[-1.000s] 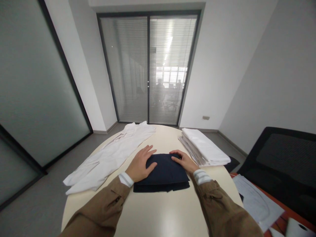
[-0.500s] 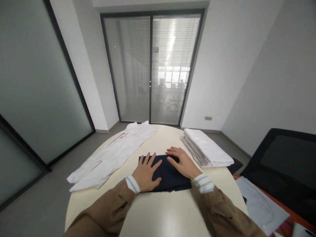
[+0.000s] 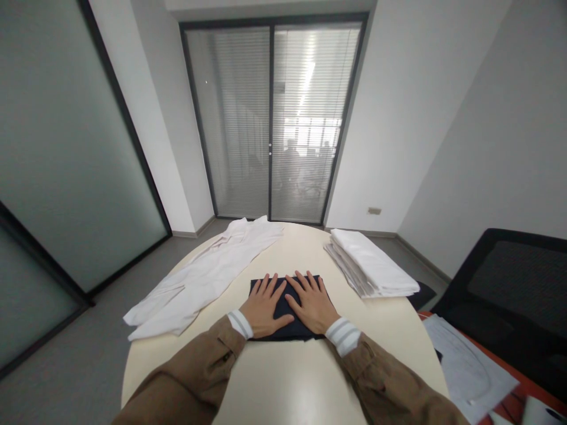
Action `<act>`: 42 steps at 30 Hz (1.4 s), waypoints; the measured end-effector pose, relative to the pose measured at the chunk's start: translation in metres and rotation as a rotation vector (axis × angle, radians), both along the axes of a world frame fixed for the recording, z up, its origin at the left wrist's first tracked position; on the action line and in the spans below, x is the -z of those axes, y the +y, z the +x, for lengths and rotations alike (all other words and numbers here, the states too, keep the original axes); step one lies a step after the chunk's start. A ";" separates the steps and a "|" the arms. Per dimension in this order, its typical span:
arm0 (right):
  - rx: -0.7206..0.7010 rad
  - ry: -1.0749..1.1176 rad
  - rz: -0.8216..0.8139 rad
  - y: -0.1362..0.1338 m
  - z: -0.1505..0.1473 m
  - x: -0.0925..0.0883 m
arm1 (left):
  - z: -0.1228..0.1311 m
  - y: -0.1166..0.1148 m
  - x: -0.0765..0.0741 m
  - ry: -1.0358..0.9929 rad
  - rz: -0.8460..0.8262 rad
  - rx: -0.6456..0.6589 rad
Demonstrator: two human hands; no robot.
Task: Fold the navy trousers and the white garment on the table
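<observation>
Dark navy folded cloth (image 3: 292, 332), a compact, roughly rectangular bundle, lying at the middle of the pale cream, curved-edged desk (image 3: 287, 383), directly before the person. The left hand (image 3: 262, 310) lies palm down over its left part, the right hand (image 3: 314, 308) over its right part. The fingers of both hands are extended and spread, laid on the upper surface and gripping nothing; the fingertips point toward the far edge of the cloth, with dark fabric visible between the two thumbs. Both wrists emerge from white-and-grey striped cuffs (image 3: 344, 335) beneath brown jacket sleeves (image 3: 186, 372).

To the left, a long white fabric garment (image 3: 208, 274) lies spread diagonally across the desk, apart from the cloth. To the right, a neat stack of folded white fabric (image 3: 372, 265) rests near the desk's edge, greyish layers showing on its near left side. Beyond the right edge, a translucent whitish sheet (image 3: 469, 366), possibly plastic, lies beside a black mesh chair back (image 3: 527, 283).
</observation>
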State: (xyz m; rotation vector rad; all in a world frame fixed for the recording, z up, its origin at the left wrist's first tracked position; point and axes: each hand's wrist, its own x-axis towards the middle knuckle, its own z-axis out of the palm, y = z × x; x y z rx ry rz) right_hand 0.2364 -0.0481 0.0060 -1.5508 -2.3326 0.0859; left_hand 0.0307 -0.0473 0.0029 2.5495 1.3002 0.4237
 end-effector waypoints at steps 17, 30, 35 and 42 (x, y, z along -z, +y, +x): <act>0.044 -0.038 -0.021 0.030 0.000 0.001 | 0.001 0.026 -0.004 0.076 0.008 -0.007; 0.356 0.083 -0.118 0.039 0.005 0.005 | 0.005 0.023 0.006 -0.018 0.057 -0.202; 0.456 0.136 -0.189 0.047 0.013 0.012 | 0.007 0.030 0.018 -0.094 0.040 -0.384; 0.391 0.332 -0.071 0.052 0.025 0.018 | -0.003 0.044 0.025 -0.255 0.163 -0.494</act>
